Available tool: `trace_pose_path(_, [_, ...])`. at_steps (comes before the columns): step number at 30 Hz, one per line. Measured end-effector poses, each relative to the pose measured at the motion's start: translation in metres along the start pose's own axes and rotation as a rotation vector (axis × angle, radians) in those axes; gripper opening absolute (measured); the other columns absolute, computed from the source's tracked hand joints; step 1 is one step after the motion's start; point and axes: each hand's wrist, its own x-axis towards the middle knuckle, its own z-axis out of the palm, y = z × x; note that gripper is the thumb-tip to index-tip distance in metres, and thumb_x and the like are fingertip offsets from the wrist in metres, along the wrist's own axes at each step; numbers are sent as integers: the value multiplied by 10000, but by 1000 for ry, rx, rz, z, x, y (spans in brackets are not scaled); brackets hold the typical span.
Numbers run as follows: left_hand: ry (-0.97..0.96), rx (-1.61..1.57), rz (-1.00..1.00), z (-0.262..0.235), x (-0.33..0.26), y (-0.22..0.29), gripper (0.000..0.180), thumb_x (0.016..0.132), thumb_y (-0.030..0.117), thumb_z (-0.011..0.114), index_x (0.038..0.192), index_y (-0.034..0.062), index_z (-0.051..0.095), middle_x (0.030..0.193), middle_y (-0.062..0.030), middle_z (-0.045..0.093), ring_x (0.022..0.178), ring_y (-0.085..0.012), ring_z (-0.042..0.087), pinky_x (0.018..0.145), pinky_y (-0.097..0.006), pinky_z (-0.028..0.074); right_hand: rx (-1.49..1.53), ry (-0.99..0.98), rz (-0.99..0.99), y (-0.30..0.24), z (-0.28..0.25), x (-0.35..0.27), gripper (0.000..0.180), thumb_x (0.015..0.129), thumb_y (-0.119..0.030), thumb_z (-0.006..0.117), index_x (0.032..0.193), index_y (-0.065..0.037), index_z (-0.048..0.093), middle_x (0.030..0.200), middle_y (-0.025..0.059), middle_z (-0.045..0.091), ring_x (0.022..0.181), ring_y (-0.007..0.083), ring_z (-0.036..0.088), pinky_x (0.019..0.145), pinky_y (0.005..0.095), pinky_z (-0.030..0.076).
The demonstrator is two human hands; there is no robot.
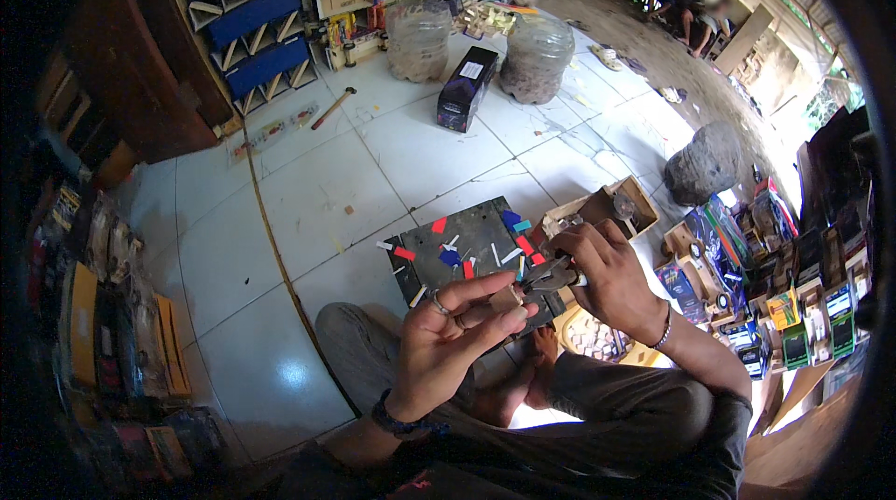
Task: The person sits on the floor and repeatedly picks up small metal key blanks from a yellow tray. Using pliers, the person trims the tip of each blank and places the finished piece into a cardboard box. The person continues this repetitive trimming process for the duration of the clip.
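Observation:
I sit on the floor with my legs crossed. My left hand [453,341] is raised palm up, fingers pinching a small pale piece [516,295] at the tips. My right hand [602,276] grips dark pliers [551,278] whose jaws meet that piece. Below both hands lies a dark square work board [467,243] scattered with small red, blue and white scraps. The piece itself is too small to make out.
A small wooden box [616,206] sits right of the board, with a grey rock [705,162] beyond it. Two large plastic jars [534,56], a dark carton [467,87] and a hammer [331,108] lie ahead on white tiles. Stacked goods line both sides; people sit far back.

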Motion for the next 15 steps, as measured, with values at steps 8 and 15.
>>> trace_pose_path(8, [2,-6,-26,0,0,3,430,969,-75,673,1381,-31,560,1202,-153,708,1173,-236,698,1027,-330,583,-4,-37,5,2,3,-1,664,734,-132,753,1349,-26,526,1214,123,592,1186,288,571,1039,463,414])
trace_pose_path(15, [-9,0,-45,0,1,4,424,974,-65,672,1381,-37,558,1210,-158,707,1177,-236,696,1031,-330,581,5,-31,0,4,6,-3,638,736,-142,734,1327,-14,527,1206,148,591,1151,308,588,1000,456,436])
